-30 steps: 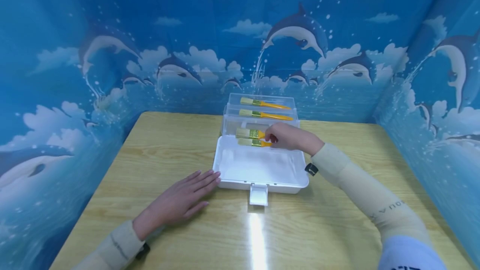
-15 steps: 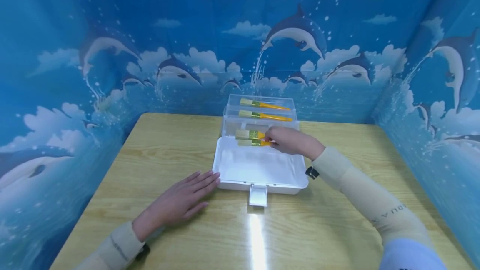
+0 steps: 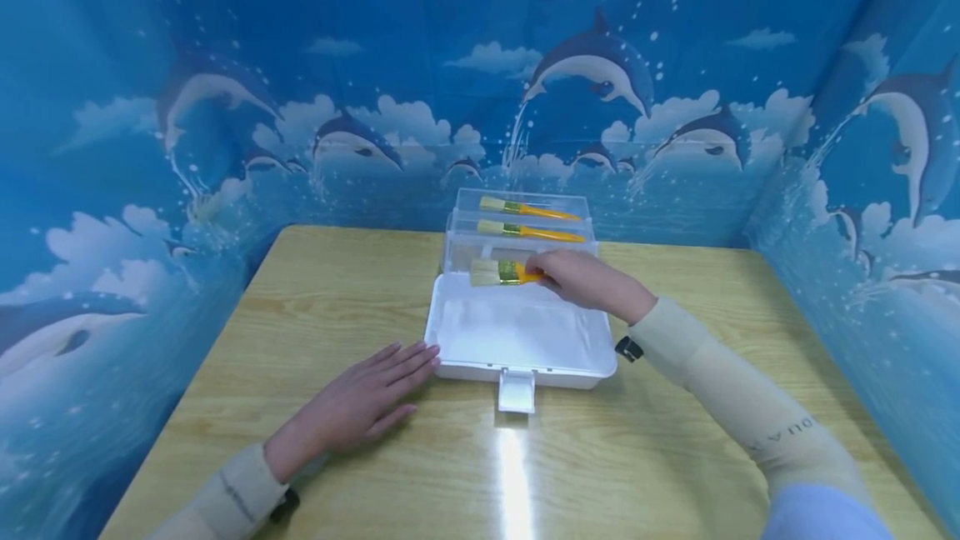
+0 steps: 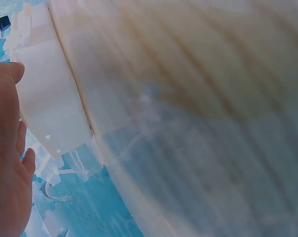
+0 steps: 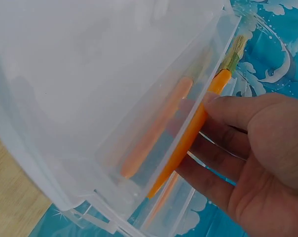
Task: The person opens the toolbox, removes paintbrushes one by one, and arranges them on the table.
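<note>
In the head view an open white plastic box (image 3: 517, 327) stands on the table, with stepped clear trays (image 3: 462, 252) rising behind its base. My right hand (image 3: 588, 280) pinches the orange handle of a flat paintbrush (image 3: 485, 272) over the lowest tray, bristles to the left. The right wrist view shows thumb and fingers on the handle of this paintbrush (image 5: 191, 131), right at the tray's translucent wall. A fainter handle (image 5: 159, 131) shows through the plastic, perhaps a reflection. My left hand (image 3: 360, 402) lies flat on the table, its fingertips at the box's front left corner.
Two more paintbrushes lie in the upper trays, one in the top tray (image 3: 551, 212) and one below it (image 3: 551, 234). A latch flap (image 3: 517, 392) sticks out at the box's front. Dolphin-printed curtains (image 3: 412, 173) enclose the wooden table (image 3: 337, 290).
Earlier, two bristle heads showed one above the other near my right hand; now a single broader one shows. That hand has shifted very slightly. The left hand has stayed still.
</note>
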A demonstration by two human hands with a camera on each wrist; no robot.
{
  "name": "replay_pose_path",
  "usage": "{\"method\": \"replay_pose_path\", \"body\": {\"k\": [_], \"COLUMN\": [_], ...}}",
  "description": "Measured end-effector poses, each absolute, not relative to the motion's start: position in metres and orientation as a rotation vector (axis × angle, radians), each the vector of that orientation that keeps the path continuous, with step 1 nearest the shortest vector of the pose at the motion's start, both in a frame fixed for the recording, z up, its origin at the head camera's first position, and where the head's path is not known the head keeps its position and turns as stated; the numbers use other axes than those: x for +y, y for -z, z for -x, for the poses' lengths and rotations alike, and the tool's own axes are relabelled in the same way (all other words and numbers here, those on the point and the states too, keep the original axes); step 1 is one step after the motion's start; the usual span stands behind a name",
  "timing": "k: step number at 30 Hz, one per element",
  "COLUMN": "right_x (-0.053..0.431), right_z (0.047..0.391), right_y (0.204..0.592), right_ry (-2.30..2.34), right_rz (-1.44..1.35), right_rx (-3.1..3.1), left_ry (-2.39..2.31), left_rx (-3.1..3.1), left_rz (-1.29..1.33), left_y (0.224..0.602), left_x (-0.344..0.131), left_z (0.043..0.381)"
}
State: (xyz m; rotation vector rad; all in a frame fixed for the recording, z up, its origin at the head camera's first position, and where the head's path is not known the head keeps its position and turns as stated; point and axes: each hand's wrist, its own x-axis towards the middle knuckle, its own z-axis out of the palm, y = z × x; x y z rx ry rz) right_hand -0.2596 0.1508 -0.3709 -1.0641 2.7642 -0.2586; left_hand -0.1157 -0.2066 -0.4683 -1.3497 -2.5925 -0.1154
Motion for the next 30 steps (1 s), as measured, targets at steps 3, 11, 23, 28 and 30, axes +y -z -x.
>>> {"method": "replay_pose_path", "body": {"k": [3, 11, 23, 28, 30], "right_x": [0.152, 0.156, 0.165, 0.169, 0.171], "right_z": [0.258, 0.254, 0.249, 0.248, 0.247], "right_y": [0.37, 0.368, 0.366, 0.367, 0.368], "right_ry": [0.267, 0.261, 0.304, 0.32, 0.331], "right_rz": [1.071, 1.079, 1.1, 1.089, 1.09], "right_rx": [2.776, 2.813, 2.846, 2.865, 2.873], "left_ry": [0.114, 0.132, 0.127, 0.126, 0.122], "left_rx": [-2.593, -2.58, -2.613, -2.62, -2.617], "left_rz": [1.355, 1.374, 1.356, 1.344, 1.35], "left_y": [0.467, 0.468, 0.468, 0.467, 0.467], "left_x": [-0.206, -0.205, -0.205, -0.204, -0.204], "left_z": [0.115, 0.117, 0.117, 0.116, 0.115]}}
